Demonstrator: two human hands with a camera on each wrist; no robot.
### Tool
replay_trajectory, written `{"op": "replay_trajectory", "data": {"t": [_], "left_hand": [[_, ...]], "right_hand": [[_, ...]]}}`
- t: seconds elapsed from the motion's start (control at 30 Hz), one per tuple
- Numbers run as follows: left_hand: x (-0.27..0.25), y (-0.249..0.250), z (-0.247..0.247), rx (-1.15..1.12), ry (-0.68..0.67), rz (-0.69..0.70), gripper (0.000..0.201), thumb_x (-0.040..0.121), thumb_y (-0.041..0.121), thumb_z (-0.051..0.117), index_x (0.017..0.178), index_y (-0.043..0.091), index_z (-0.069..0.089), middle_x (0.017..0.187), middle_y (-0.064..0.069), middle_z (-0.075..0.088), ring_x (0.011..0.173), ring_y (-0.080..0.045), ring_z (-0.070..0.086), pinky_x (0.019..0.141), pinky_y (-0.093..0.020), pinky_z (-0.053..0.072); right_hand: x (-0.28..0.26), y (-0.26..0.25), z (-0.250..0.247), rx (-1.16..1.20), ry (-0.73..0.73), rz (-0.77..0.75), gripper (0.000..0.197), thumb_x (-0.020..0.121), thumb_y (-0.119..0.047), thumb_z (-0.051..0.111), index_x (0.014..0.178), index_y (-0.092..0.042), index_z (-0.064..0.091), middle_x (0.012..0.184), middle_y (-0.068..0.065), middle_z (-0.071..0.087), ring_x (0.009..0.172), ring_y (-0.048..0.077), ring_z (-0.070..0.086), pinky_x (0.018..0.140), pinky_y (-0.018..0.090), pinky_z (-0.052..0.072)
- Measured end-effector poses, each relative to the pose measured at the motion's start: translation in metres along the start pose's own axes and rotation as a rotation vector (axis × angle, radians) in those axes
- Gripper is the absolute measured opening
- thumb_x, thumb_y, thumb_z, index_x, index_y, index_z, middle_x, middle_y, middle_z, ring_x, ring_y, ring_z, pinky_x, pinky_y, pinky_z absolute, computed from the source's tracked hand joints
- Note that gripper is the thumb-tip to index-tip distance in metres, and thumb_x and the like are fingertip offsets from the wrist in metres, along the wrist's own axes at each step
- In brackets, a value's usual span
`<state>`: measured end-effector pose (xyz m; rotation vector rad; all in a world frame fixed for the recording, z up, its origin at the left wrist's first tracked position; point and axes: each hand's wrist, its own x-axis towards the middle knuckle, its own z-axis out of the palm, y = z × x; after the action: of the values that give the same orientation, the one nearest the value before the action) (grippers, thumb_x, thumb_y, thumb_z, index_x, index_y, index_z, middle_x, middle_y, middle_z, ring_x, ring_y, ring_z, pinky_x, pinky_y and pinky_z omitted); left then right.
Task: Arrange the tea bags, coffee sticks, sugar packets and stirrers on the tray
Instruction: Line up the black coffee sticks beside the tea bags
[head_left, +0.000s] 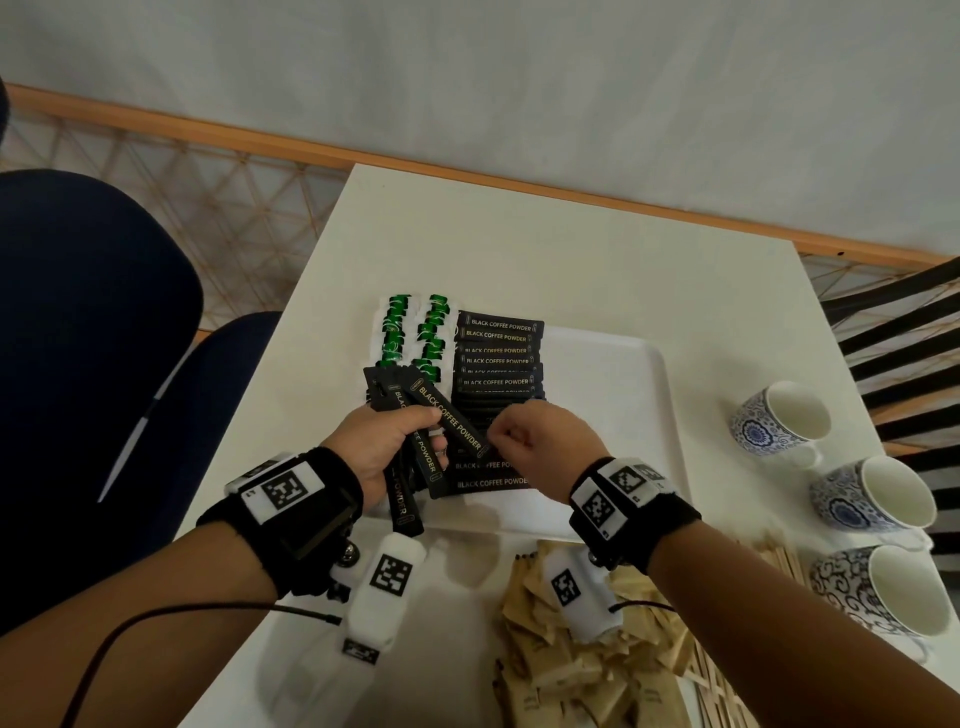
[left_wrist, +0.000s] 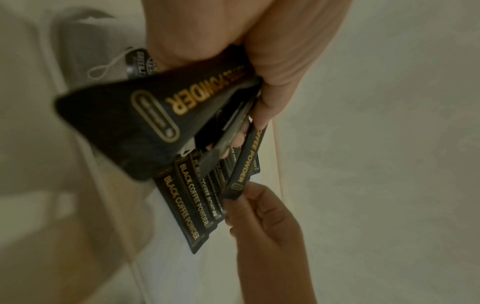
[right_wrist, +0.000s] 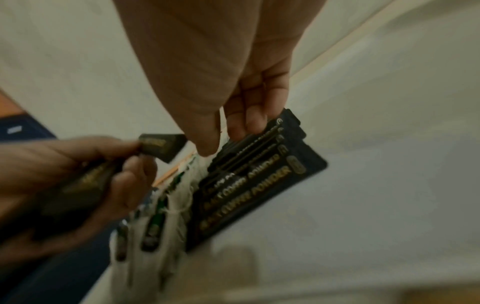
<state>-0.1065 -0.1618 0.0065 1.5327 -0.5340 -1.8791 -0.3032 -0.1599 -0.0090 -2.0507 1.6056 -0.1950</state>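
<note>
My left hand (head_left: 415, 441) grips a fanned bunch of black coffee sticks (head_left: 410, 415) over the tray's left side. My right hand (head_left: 496, 434) pinches the lower end of one stick (head_left: 452, 421) of that bunch. In the left wrist view the pinched stick (left_wrist: 245, 162) runs from my left hand (left_wrist: 262, 111) down to my right hand (left_wrist: 237, 197). A row of coffee sticks (head_left: 498, 358) lies on the white tray (head_left: 623, 364). Tea bags with green tags (head_left: 410, 332) lie in two rows left of them. In the right wrist view my right hand (right_wrist: 218, 142) hovers over the laid sticks (right_wrist: 254, 181).
Brown sugar packets (head_left: 571, 660) are heaped on the table near me, and wooden stirrers (head_left: 779, 553) lie to their right. Three blue-patterned cups (head_left: 779, 415) stand along the right edge. A dark blue chair (head_left: 93, 338) is at the left. The tray's right half (head_left: 613, 415) is bare.
</note>
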Motion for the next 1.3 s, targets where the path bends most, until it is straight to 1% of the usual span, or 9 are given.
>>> {"op": "replay_trajectory", "data": {"t": [0.17,0.3,0.4,0.47,0.6,0.73,0.97,1.13,1.3], "left_hand": [[-0.001,-0.003,0.008,-0.004,-0.012,-0.016,0.007,0.089,0.007,0.062,0.090,0.001,0.064,0.063,-0.007,0.063,0.058,-0.018,0.060,0.057,-0.031,0.058],[-0.006,-0.003,0.012,0.001,-0.032,-0.030,0.011,0.090,0.011,0.062,0.091,0.001,0.065,0.066,-0.009,0.062,0.058,-0.020,0.058,0.050,-0.027,0.055],[-0.007,0.000,0.008,-0.059,-0.028,-0.004,0.008,0.091,0.015,0.062,0.086,0.009,0.064,0.075,-0.008,0.061,0.059,-0.019,0.056,0.058,-0.033,0.053],[-0.007,0.003,0.003,-0.094,-0.008,0.023,0.010,0.092,0.015,0.060,0.083,0.011,0.061,0.069,-0.008,0.059,0.055,-0.021,0.054,0.062,-0.036,0.051],[-0.008,0.009,-0.005,-0.120,0.047,0.052,0.003,0.092,0.013,0.061,0.089,0.011,0.061,0.070,-0.007,0.057,0.052,-0.019,0.054,0.058,-0.034,0.054],[-0.013,0.005,0.000,-0.053,-0.029,-0.021,0.006,0.092,0.014,0.060,0.087,0.011,0.061,0.072,-0.007,0.063,0.056,-0.020,0.058,0.058,-0.032,0.056],[-0.024,-0.018,0.018,0.135,-0.188,-0.178,0.011,0.092,0.012,0.059,0.102,0.008,0.060,0.089,-0.013,0.068,0.073,-0.025,0.065,0.062,-0.038,0.058],[-0.024,-0.033,0.021,0.170,-0.188,-0.209,0.019,0.090,0.011,0.062,0.107,0.002,0.061,0.096,-0.015,0.060,0.075,-0.026,0.063,0.066,-0.041,0.058],[-0.023,-0.044,0.019,0.194,-0.135,-0.224,0.011,0.089,0.009,0.062,0.095,0.000,0.059,0.088,-0.016,0.055,0.074,-0.026,0.061,0.081,-0.048,0.055]], "right_hand": [[-0.002,-0.016,-0.009,0.446,-0.008,0.074,0.026,0.098,-0.034,0.044,0.103,-0.024,0.068,0.080,-0.014,0.062,0.074,0.002,0.056,0.072,0.022,0.047],[-0.003,-0.018,-0.011,0.380,-0.054,0.025,0.017,0.093,-0.028,0.057,0.105,-0.030,0.069,0.084,-0.007,0.070,0.077,0.010,0.063,0.073,0.027,0.053],[-0.003,-0.008,-0.018,0.299,-0.061,0.078,0.018,0.092,-0.028,0.058,0.105,-0.032,0.070,0.083,-0.006,0.069,0.073,0.013,0.064,0.072,0.028,0.053],[-0.005,0.004,-0.020,0.185,-0.117,0.109,0.019,0.090,-0.028,0.060,0.106,-0.031,0.070,0.088,-0.005,0.069,0.078,0.015,0.065,0.076,0.028,0.052],[-0.014,0.013,-0.012,0.033,-0.228,0.090,0.018,0.084,-0.028,0.066,0.100,-0.034,0.073,0.087,-0.018,0.064,0.086,0.005,0.059,0.085,0.024,0.048],[-0.014,0.005,-0.002,-0.046,-0.248,0.046,0.015,0.084,-0.030,0.064,0.097,-0.034,0.071,0.072,-0.026,0.050,0.079,-0.001,0.050,0.077,0.019,0.042],[-0.011,0.006,0.009,-0.096,-0.129,0.026,0.021,0.081,-0.037,0.066,0.101,-0.031,0.063,0.089,-0.012,0.053,0.081,0.009,0.050,0.071,0.025,0.043],[-0.020,0.030,0.001,0.135,0.091,0.120,0.038,0.082,-0.002,0.049,0.114,-0.021,0.054,0.101,-0.007,0.051,0.091,0.011,0.050,0.084,0.029,0.045],[-0.026,0.037,0.001,0.293,0.035,0.290,0.054,0.088,-0.002,0.042,0.135,-0.026,0.032,0.113,-0.002,0.053,0.089,0.011,0.055,0.080,0.025,0.044]]}}
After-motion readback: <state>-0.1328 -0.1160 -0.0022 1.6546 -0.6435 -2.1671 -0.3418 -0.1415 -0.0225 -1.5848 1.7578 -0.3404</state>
